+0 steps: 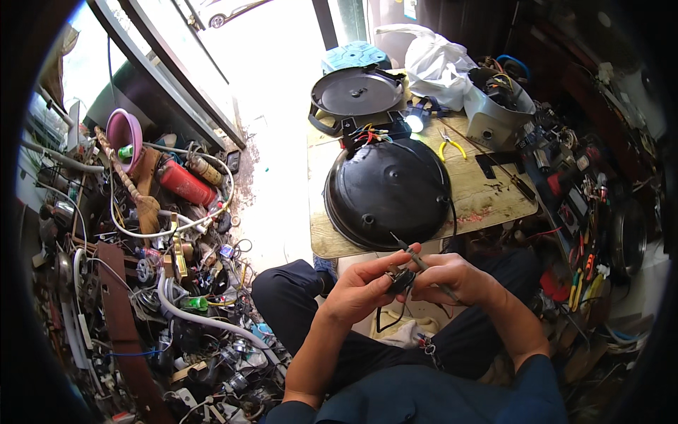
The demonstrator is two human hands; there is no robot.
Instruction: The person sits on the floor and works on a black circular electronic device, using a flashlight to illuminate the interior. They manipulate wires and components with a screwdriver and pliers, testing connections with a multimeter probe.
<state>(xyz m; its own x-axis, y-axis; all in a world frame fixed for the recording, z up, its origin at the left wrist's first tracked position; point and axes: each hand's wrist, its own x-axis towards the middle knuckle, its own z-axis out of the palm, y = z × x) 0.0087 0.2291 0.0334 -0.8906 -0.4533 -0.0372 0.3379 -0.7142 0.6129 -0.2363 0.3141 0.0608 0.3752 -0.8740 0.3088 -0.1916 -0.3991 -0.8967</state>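
Note:
My left hand (361, 288) and my right hand (452, 277) are close together above my lap, just off the near edge of the table. A small black part (402, 280) with a thin black cord is pinched in the left fingers; its exact kind is unclear. My right hand grips a slim grey pen-like tool (417, 260), its thin pointed tip aimed up and away from me. Beyond my hands a round black appliance base (387, 187) lies on the wooden table (480, 191). Coloured wires (373, 134) stick out at its far side.
On the table are a round dark lid (357, 92), a lit lamp (414, 123), yellow-handled pliers (450, 147), a screwdriver (521, 185), a grey housing (494, 113) and a white plastic bag (438, 60). Piled scrap parts (219, 353) cover the floor at left, beside a red cylinder (185, 182).

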